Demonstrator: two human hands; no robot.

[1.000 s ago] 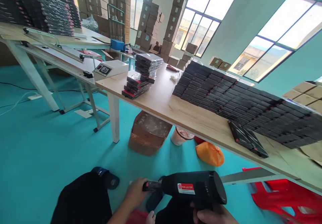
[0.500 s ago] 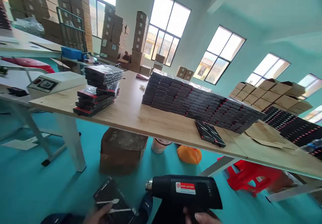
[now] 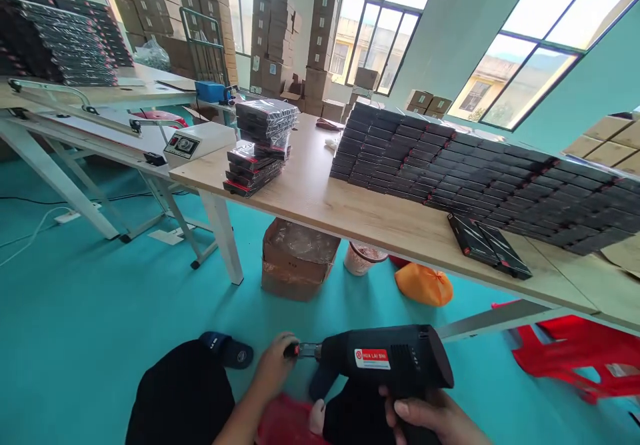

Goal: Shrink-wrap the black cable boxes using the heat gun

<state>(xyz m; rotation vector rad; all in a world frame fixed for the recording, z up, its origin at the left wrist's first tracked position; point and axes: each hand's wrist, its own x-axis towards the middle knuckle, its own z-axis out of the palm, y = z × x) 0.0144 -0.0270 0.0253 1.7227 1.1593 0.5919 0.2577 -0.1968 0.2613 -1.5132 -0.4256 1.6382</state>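
Note:
My right hand (image 3: 425,413) is wrapped round the handle of a black heat gun (image 3: 405,358) with a red and white label, which lies level and points left. My left hand (image 3: 278,360) is closed on a thin black box (image 3: 291,350), now seen almost edge-on with a bit of red at its end. Most of the box is hidden by the hand and the angle. The box is right in front of the gun's nozzle; whether they touch I cannot tell. On the table (image 3: 320,208) ahead lie two flat black boxes (image 3: 487,246).
A long stack of black boxes (image 3: 450,158) stands on the table, with a smaller film-wrapped pile (image 3: 263,145) at its left end. Beside that is a white machine (image 3: 197,144). Underneath are a carton (image 3: 300,265), a bin (image 3: 363,258), an orange bag (image 3: 424,284) and a red stool (image 3: 560,358).
The view has turned left, so the table things appear farther right. My left hand has come up to the nozzle, and its box has tipped from flat to nearly edge-on.

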